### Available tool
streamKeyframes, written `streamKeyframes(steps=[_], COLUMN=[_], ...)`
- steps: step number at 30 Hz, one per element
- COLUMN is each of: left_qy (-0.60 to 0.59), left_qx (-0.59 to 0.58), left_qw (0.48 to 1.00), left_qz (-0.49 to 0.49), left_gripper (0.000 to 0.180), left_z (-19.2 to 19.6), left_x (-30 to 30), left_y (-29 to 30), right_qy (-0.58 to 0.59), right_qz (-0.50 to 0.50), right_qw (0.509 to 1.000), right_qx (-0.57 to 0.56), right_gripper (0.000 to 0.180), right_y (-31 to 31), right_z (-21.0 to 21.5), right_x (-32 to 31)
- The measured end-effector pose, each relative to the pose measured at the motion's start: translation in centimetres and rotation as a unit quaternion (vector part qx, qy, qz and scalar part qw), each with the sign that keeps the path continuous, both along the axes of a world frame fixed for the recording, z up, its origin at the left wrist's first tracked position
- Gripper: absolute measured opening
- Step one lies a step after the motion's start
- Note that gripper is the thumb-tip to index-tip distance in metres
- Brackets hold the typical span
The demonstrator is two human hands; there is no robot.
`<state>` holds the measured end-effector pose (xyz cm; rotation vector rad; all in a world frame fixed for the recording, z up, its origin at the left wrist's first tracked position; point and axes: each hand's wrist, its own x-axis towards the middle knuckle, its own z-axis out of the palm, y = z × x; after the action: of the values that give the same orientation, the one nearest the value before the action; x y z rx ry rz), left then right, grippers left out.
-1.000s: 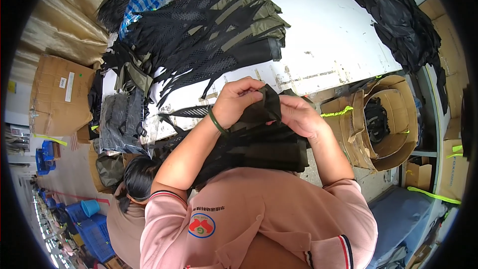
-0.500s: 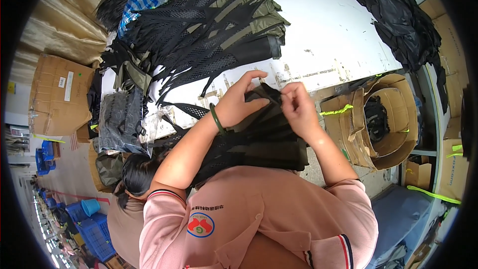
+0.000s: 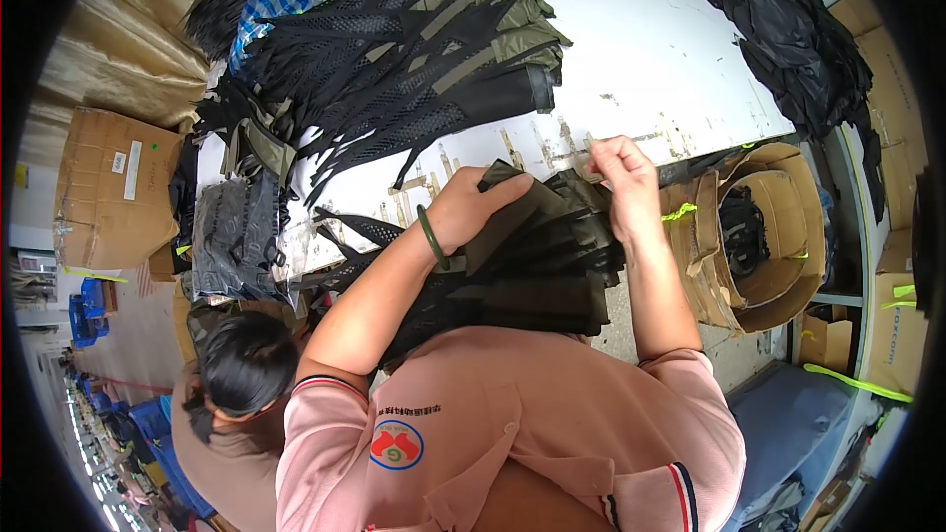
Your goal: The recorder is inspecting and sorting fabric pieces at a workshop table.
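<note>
My left hand (image 3: 471,207), a green bangle on its wrist, is closed with the thumb over the upper edge of a dark olive and black fabric piece (image 3: 525,209). More layers of dark cut fabric (image 3: 562,300) lie beneath it, close to my body. To the right, my right hand (image 3: 628,177) is raised at the table edge, thumb and fingers pinched together. Something small and pale shows at its fingertips, too small to name. A strip of black mesh (image 3: 360,227) sticks out left of my left wrist.
A big pile of black mesh and olive fabric pieces (image 3: 434,49) covers the far left of the white table (image 3: 650,59). Black sheeting (image 3: 788,39) hangs at the far right. Open cardboard boxes (image 3: 778,300) stand at right. A person (image 3: 246,365) is close at my left.
My right hand has left the fabric edge and moved right and slightly up, fingers pinched. My left hand still holds the fabric, now lying flatter. The person at left has leaned further into view.
</note>
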<state>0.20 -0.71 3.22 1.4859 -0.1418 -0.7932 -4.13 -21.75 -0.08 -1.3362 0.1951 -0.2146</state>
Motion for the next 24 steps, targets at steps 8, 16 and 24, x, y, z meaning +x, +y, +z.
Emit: streamKeyframes(steps=[8, 16, 24], left_qy=[-0.007, -0.211, -0.341], left_qx=[0.044, 0.127, 0.429], left_qw=[0.997, 0.933, 0.757], left_qz=[-0.064, -0.264, -0.355], left_gripper=[0.028, 0.032, 0.05], left_z=[-0.4, -2.3, -1.9], left_x=[0.6, 1.5, -0.2], left_y=[0.4, 7.8, 11.9], right_qy=[0.043, -0.05, 0.172], right_qz=[0.179, -0.035, 0.197], right_qw=[0.967, 0.998, 0.841], right_qx=[-0.176, -0.008, -0.473], right_gripper=[0.008, 0.015, 0.021], right_y=[1.5, -4.5, -6.7], right_z=[1.1, 1.9, -0.4], right_x=[-1.1, -1.4, -1.1])
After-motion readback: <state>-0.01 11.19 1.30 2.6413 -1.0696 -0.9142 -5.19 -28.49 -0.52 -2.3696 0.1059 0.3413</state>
